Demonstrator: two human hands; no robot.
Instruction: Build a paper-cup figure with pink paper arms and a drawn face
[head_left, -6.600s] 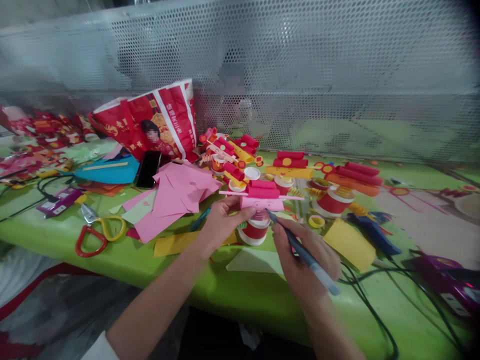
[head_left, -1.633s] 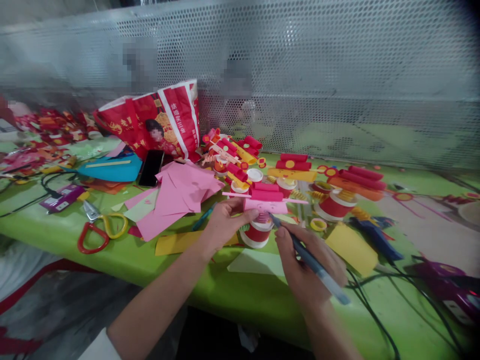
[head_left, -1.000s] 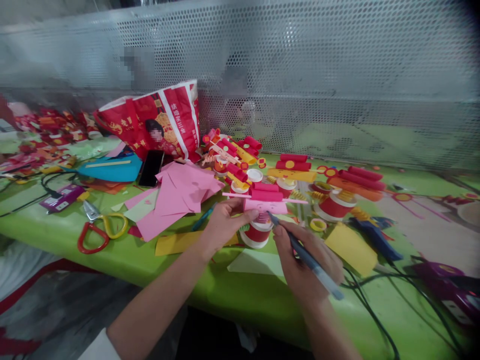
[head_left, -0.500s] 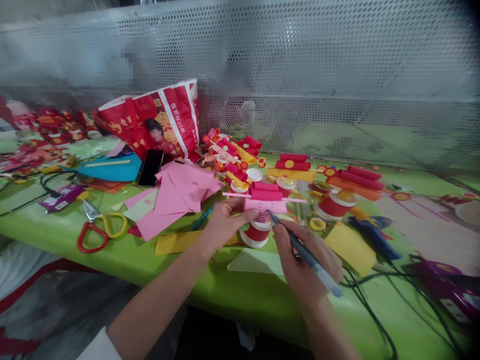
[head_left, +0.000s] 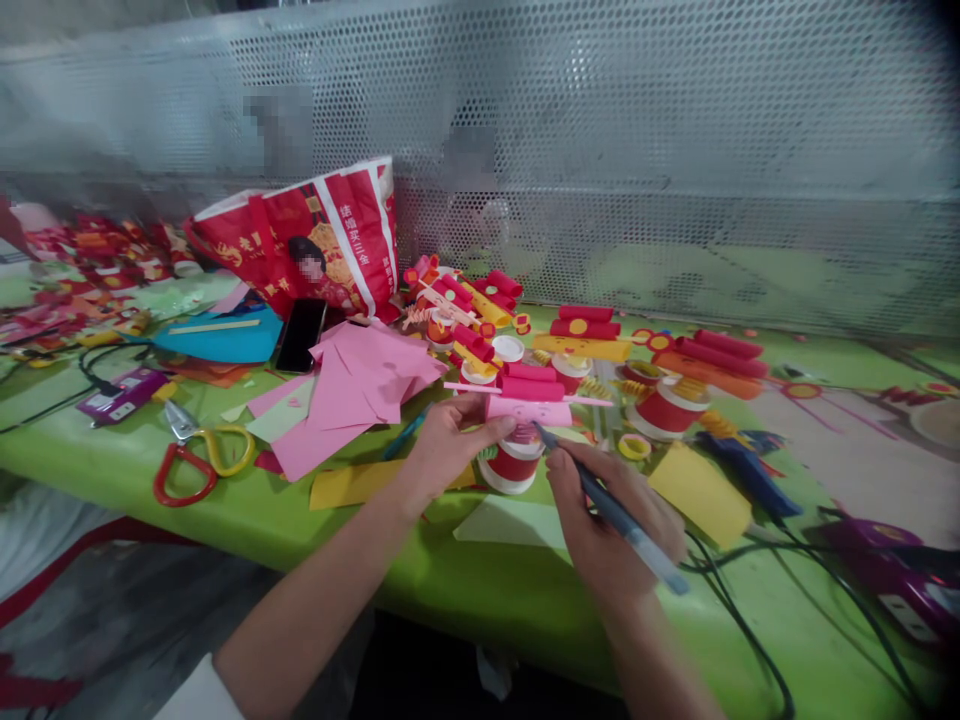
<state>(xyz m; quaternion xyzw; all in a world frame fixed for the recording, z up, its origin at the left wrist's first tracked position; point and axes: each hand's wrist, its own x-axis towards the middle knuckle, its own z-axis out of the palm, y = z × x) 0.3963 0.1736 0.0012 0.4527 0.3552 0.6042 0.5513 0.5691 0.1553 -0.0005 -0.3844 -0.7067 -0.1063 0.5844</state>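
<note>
My left hand (head_left: pixel 450 445) pinches the left end of a paper figure's pink roll (head_left: pixel 534 412), which has a face drawn on it. Red paper rolls sit on top of that pink roll, and thin pink strips stick out at both sides. Below it stands a white cup with a red band (head_left: pixel 511 466). My right hand (head_left: pixel 615 510) is closed round a pen (head_left: pixel 628 528). The pen's tip meets the lower edge of the pink roll, or is just in front of it; I cannot tell whether it touches.
Scissors (head_left: pixel 201 455), pink paper sheets (head_left: pixel 360 385), a phone (head_left: pixel 300 335) and a red bag (head_left: pixel 322 245) lie to the left. Several similar figures stand behind. A yellow paper (head_left: pixel 701 495), cables and a purple power strip (head_left: pixel 892 575) are on the right. Perforated metal (head_left: pixel 637 150) closes the back.
Almost nothing differs. The paper figure and cup appear very slightly shifted, while both hands and the pen keep nearly the same position.
</note>
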